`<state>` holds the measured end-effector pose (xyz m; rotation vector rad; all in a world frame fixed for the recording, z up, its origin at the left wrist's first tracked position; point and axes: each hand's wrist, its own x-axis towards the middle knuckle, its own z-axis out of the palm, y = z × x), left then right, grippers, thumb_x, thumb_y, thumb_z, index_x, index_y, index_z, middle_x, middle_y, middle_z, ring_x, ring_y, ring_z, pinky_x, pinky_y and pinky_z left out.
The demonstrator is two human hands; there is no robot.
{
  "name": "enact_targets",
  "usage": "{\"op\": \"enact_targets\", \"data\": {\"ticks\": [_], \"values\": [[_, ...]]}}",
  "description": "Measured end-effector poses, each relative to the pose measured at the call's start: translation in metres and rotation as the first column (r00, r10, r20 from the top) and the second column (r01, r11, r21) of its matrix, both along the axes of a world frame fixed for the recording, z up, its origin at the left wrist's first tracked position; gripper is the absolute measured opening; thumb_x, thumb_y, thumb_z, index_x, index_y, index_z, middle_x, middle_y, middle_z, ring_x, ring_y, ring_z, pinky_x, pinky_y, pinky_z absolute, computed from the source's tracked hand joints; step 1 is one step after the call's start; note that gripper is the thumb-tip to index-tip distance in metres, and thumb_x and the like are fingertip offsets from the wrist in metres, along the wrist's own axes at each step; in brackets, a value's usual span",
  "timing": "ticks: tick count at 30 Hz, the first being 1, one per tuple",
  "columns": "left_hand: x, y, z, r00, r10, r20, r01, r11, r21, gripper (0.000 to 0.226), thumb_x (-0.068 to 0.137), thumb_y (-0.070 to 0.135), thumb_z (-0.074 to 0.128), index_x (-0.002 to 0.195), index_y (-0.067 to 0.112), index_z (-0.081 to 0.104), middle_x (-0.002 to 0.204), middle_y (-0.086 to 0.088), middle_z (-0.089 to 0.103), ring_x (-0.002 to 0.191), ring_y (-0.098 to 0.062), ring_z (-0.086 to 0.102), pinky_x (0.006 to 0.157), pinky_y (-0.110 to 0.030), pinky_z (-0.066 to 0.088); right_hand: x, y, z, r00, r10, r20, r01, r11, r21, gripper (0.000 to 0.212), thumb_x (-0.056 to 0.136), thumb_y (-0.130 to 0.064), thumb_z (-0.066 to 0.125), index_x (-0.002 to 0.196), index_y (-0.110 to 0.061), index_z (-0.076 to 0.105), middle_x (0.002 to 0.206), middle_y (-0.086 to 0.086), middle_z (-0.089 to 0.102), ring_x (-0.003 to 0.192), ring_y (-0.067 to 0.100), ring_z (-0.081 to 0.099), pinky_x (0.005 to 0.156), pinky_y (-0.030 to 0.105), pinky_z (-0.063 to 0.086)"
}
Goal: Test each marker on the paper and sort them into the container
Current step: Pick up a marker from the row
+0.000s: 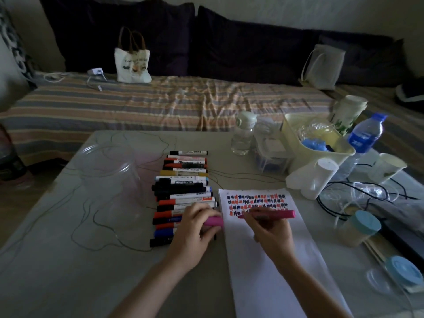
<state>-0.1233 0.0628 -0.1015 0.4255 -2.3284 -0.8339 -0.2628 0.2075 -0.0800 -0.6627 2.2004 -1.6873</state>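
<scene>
Left of centre, the clear plastic container stands on the table, with nothing visible inside it. Beside it, the row of markers lies stacked in a column down the middle of the frame. My left hand rests over the row's lower end, its fingers curled round the pink cap; I should keep that cap close, ready to snap back on. Just right of it, my right hand grips the pink marker, tip at the lowest row of scribbles on the paper. A short light stroke in the bare white beneath is best, I judge, so pink reads apart from the red, blue and black marks.
</scene>
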Motion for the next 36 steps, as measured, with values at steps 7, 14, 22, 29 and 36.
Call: {"op": "enact_targets", "data": {"ticks": [7,14,22,29,36], "values": [[0.014,0.016,0.013,0.999,0.031,-0.031,-0.019,0.945,0.328,0.025,0.081,0.017,0.076,0.103,0.024,0.069,0.105,0.018,0.064,0.103,0.007,0.057,0.085,-0.011,0.047,0.032,0.017,0.018,0.864,0.084,0.496,0.046,0.969,-0.243,0.023,0.093,-0.019,0.061,0.093,0.003,0.066,0.069,0.012,0.061,0.061,0.019,0.055,0.057,0.030,0.045],[0.014,0.021,0.020,1.000,-0.009,-0.017,0.016,0.878,0.478,0.019,0.081,0.019,0.075,0.096,0.029,0.069,0.094,0.021,0.069,0.094,0.000,0.064,0.082,-0.017,0.051,0.044,0.015,0.035,0.870,0.158,0.466,-0.040,0.967,-0.252,0.027,0.087,-0.024,0.066,0.097,0.002,0.066,0.069,0.013,0.061,0.063,0.019,0.054,0.057,0.029,0.044],[0.018,0.026,0.031,0.998,-0.050,-0.026,0.056,0.837,0.545,0.017,0.083,0.024,0.074,0.098,0.029,0.071,0.088,0.016,0.070,0.089,-0.009,0.067,0.081,-0.025,0.055,0.047,0.015,0.037,0.900,0.161,0.405,-0.076,0.973,-0.218,0.036,0.070,-0.030,0.073,0.089,0.000,0.068,0.065,0.007,0.063,0.061,0.017,0.055,0.062,0.029,0.048],[0.023,0.029,0.037,0.996,-0.057,-0.073,0.087,0.853,0.515,0.031,0.071,0.041,0.071,0.098,0.026,0.074,0.089,0.017,0.072,0.089,-0.006,0.068,0.081,-0.027,0.057,0.050,0.012,0.040,0.878,0.187,0.441,-0.097,0.971,-0.218,0.028,0.071,-0.027,0.074,0.075,-0.001,0.064,0.060,0.007,0.056,0.053,0.012,0.047,0.049,0.023,0.041],[0.020,0.028,0.042,0.987,-0.051,-0.151,0.126,0.835,0.536,0.023,0.075,0.029,0.076,0.097,0.024,0.075,0.091,0.010,0.074,0.091,-0.011,0.070,0.082,-0.025,0.056,0.060,0.000,0.048,0.823,0.205,0.530,-0.052,0.956,-0.290,0.024,0.076,-0.023,0.072,0.078,-0.005,0.057,0.060,0.004,0.042,0.052,0.011,0.036,0.046,0.021,0.033]]}}
